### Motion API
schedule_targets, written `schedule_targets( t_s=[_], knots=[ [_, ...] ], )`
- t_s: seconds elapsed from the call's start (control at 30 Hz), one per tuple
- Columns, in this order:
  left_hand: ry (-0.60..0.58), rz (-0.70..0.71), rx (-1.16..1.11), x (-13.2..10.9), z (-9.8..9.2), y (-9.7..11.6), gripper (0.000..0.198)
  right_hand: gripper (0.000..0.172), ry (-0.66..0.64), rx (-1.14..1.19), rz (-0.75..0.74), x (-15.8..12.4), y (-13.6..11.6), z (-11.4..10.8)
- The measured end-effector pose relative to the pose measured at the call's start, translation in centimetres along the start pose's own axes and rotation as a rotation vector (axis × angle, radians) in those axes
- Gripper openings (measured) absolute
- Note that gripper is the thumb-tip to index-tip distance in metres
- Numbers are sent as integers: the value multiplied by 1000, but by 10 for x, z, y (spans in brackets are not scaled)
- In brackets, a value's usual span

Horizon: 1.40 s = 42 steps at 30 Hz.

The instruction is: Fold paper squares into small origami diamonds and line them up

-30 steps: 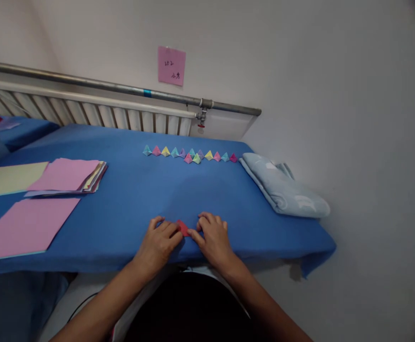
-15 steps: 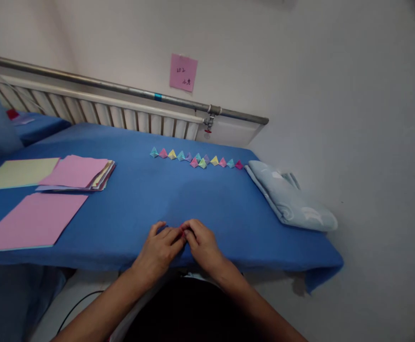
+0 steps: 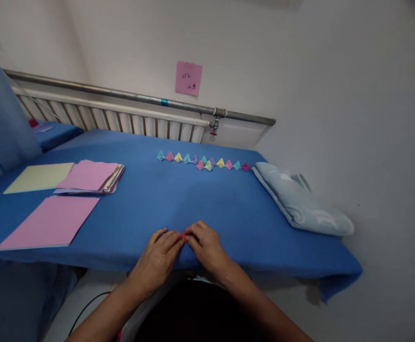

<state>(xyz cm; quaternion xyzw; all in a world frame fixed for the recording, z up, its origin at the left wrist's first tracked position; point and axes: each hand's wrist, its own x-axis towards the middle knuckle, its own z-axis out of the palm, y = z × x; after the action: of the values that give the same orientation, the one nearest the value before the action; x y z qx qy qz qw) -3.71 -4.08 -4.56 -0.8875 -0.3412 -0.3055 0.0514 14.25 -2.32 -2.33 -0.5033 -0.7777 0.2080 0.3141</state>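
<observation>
Pinches red paper (image 3: 183,236) at lower centre of frame between fingertips of left hand (image 3: 160,254) and right hand (image 3: 207,245). Looks unfinished; note folded pieces (image 3: 178,157), seemingly complete, at upper centre, and flat sheets (image 3: 51,222) at left.

The person's left hand (image 3: 157,261) and right hand (image 3: 209,247) are bare, fingers and knuckles uncovered. The left forearm (image 3: 109,311) and right forearm (image 3: 260,304) are bare too, slim and tapering toward the wrists, uncovered down to the lower edge of the view. Between them shows a dark garment (image 3: 189,316) — black or nearly so, a plain, rounded mass too dim for seams or fabric to be read. A pale strip (image 3: 139,308) borders it on the left — whether it is clothing cannot be told.
</observation>
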Motion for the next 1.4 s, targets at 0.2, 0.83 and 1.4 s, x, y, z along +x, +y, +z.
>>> schedule_targets(
  t_s=[0.2, 0.83, 1.4],
  knots=[
    [-11, -55, 70, -9, -8, 0, 32, 14, -11, -11, 7, 0, 0, 0],
    [13, -144, 48, 6, 6, 30, 29, 19, -5, 32, 15, -1, 2, -3],
    [102, -143, 111, 10, 17, 31, 28, 24, 169, -53, 73, -28, 20, -23]
  ],
)
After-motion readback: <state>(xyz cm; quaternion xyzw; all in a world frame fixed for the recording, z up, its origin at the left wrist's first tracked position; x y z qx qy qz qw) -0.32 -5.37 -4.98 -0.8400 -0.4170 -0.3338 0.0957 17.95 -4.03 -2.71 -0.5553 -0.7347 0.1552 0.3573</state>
